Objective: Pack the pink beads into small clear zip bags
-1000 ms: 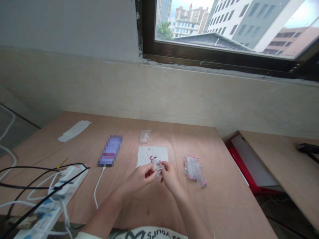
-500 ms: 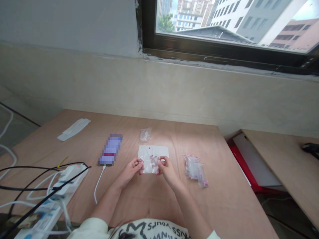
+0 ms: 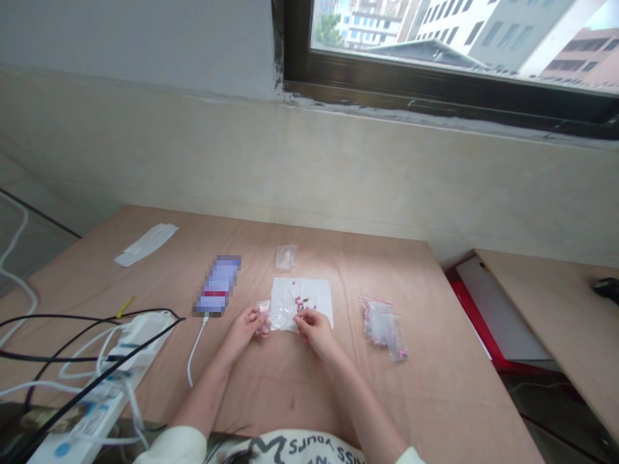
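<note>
A small clear plastic bag [image 3: 279,317] is stretched between my two hands just above the wooden table [image 3: 425,393]. My left hand [image 3: 249,325] pinches its left end, where a few pink beads show, and my right hand [image 3: 312,324] pinches its right end. Behind the bag lies a white paper sheet [image 3: 314,293] with several small pink beads [image 3: 302,301] scattered on it. Both hands rest low over the table's middle.
Several filled small bags [image 3: 384,322] lie to the right; another clear bag [image 3: 285,256] lies behind the paper. A phone [image 3: 217,293] on a white cable, a power strip [image 3: 97,380] with cords and a white folded paper [image 3: 145,243] are at the left. A second table [image 3: 556,322] stands at the right.
My hands have moved apart and spread the small bag out flat between them. They have also lowered toward the near edge of the white paper. The camera has tilted down slightly.
</note>
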Motion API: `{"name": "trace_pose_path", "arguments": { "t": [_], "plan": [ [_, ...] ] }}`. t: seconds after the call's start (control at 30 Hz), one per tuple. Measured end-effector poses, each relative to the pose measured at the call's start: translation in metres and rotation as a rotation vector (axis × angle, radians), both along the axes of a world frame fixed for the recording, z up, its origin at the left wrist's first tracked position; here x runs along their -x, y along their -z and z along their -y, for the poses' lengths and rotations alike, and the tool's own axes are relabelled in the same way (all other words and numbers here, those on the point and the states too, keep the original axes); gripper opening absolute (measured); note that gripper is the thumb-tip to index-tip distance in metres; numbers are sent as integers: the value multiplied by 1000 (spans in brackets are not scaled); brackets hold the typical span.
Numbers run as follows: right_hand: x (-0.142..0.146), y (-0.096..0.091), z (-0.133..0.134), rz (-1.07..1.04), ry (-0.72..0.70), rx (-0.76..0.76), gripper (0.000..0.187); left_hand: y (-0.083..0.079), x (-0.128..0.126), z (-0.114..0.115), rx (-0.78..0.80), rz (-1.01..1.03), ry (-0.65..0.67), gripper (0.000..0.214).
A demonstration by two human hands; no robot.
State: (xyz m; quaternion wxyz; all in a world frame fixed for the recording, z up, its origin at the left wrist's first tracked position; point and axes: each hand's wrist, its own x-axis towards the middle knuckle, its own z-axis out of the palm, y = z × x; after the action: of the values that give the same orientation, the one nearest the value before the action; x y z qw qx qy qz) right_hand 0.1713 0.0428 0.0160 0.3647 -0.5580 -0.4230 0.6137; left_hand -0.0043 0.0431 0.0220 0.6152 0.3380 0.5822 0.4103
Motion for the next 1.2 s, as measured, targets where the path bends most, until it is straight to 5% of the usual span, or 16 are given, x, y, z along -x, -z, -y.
{"name": "trace_pose_path", "arguments": {
  "t": [0.5, 1.2],
  "plan": [
    [-9, 7, -5, -78, -22, 74, 35, -3, 10, 5, 78, 28, 16, 32],
    [-10, 17, -7, -132, -21, 70, 37, -31, -5, -12, -112, -103, 83, 33]
  ]
}}
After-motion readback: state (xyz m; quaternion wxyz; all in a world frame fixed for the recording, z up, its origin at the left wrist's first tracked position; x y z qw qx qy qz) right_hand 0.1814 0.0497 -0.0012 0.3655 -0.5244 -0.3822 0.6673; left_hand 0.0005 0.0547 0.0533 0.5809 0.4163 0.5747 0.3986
